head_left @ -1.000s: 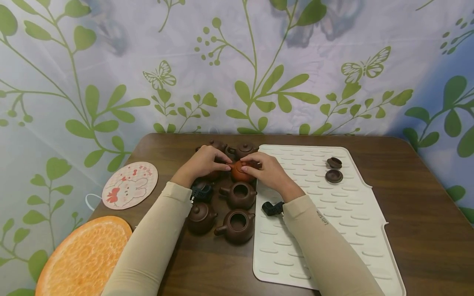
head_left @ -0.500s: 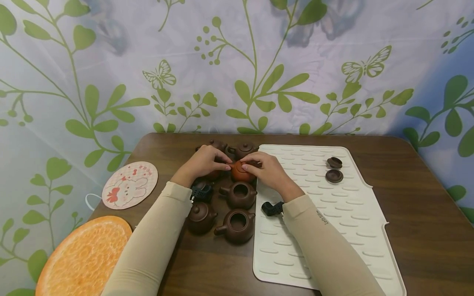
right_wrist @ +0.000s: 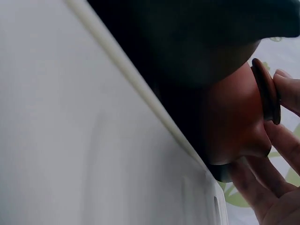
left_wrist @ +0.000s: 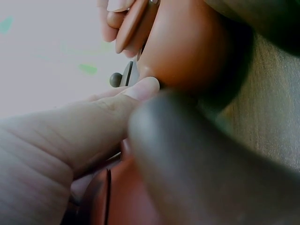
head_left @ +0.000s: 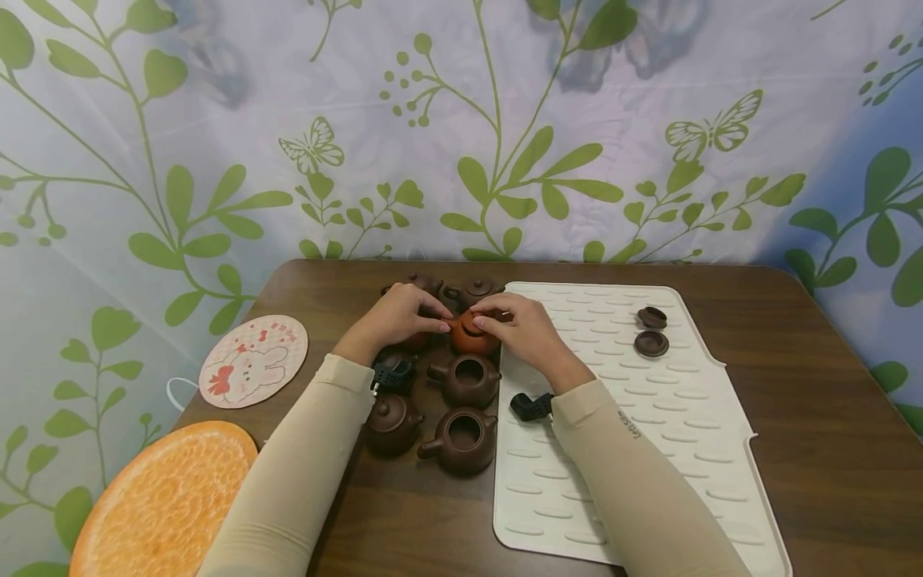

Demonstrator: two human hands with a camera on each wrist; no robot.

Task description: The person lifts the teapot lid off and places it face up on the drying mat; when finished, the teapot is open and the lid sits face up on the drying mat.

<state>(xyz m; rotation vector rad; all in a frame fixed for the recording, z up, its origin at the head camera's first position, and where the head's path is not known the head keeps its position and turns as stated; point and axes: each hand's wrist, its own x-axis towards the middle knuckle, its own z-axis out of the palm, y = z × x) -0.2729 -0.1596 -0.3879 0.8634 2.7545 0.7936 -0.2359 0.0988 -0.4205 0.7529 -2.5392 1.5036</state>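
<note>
Your right hand (head_left: 526, 332) pinches the lid (head_left: 472, 322) of the orange teapot (head_left: 470, 346); your left hand (head_left: 392, 324) pinches the teapot's left side.
Lid sits raised off the rim, thumb and fingers on it; whether your left hand has spout or handle, you can't tell. Teapot is on the wood table (head_left: 808, 385), just left of the white mat (head_left: 613, 401), its edge right beside. Tight on your side: two lidless brown teapots (head_left: 469, 394) in a line toward you, a lidded brown teapot (head_left: 476, 294) just behind. Roomier right: mat surface runs from your right hand to two small brown lids (head_left: 651, 344) near its right edge, then table beyond.
</note>
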